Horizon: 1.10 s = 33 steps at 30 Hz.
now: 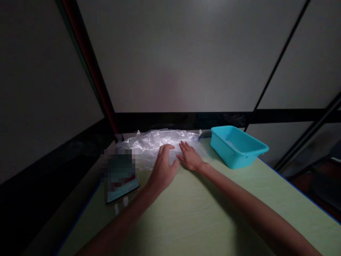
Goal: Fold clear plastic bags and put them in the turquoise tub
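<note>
A crumpled sheet of clear plastic, perhaps a bag, lies along the back of the table. My right hand rests palm down on the flat right part of this plastic, fingers stretched out. Just left of it, my left hand is at the front edge of the plastic, with thumb and fingers apart and nothing between them. Whether the left fingertips touch the plastic I cannot tell.
A turquoise plastic basin stands at the back right. On the left lies a partly blurred tablet or phone, with two small white pieces near it. Partition panels rise behind the pale table.
</note>
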### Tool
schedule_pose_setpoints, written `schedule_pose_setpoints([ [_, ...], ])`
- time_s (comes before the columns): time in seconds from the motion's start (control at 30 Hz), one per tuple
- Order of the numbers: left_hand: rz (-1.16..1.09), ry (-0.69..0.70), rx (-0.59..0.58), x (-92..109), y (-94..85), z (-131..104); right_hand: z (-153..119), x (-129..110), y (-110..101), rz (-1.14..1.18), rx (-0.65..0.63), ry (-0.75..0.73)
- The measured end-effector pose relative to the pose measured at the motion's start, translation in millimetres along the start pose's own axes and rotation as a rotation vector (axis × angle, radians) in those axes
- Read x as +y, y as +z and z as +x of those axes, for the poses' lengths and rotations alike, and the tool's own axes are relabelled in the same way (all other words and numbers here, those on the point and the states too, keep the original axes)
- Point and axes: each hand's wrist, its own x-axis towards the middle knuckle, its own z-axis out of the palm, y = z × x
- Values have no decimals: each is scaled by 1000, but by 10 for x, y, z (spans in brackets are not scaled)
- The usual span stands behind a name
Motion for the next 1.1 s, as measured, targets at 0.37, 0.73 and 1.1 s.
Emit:
schedule_pose_setpoints([
  [0.37, 515, -195, -328, -124, 354, -136, -11, -30, 80, -5, -5, 17],
  [0.73, 401, 17, -228, 235, 30, -449, -650, -126, -478, 0, 102, -192],
  [1.1, -100, -239, -13, 146, -65, -789, -1312, -226, -694, 69, -197, -399],
])
